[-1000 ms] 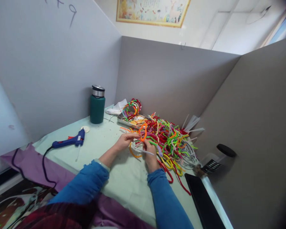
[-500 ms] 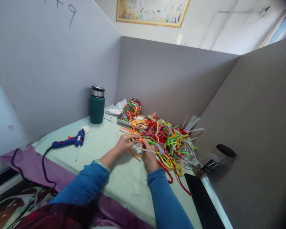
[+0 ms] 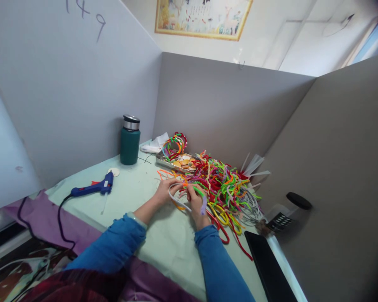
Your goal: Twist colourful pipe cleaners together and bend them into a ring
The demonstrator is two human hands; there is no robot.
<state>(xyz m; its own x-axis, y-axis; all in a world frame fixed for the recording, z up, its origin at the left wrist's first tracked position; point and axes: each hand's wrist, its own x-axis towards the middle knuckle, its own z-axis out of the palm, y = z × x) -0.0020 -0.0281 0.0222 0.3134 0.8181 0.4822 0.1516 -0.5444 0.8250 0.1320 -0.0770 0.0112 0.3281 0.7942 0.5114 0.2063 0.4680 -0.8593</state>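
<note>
My left hand (image 3: pixel 164 192) and my right hand (image 3: pixel 196 203) meet over the table, fingers pinched close together. Between them is a headband (image 3: pixel 173 200), its bare white part curving down toward my right wrist. Green and purple fuzzy pipe cleaner covers its other end, beside my right hand. A bit of orange pipe cleaner (image 3: pixel 185 184) shows at the fingertips of both hands, around the band. My fingers partly hide where it is wound. A big heap of multicoloured pipe cleaners (image 3: pixel 220 178) lies just beyond and to the right.
Behind the hands is a metal tray (image 3: pixel 166 164) with colourful hoops (image 3: pixel 175 144) and small discs. A green bottle (image 3: pixel 130 142) and a blue glue gun (image 3: pixel 93 187) stand and lie at left. At right are a black flat object (image 3: pixel 271 266) and a lidded container (image 3: pixel 285 212).
The orange pipe cleaner's upright end no longer sticks up above my left hand. The white band has swung to arch over my left fingers, and the green-purple end now droops by my right hand.
</note>
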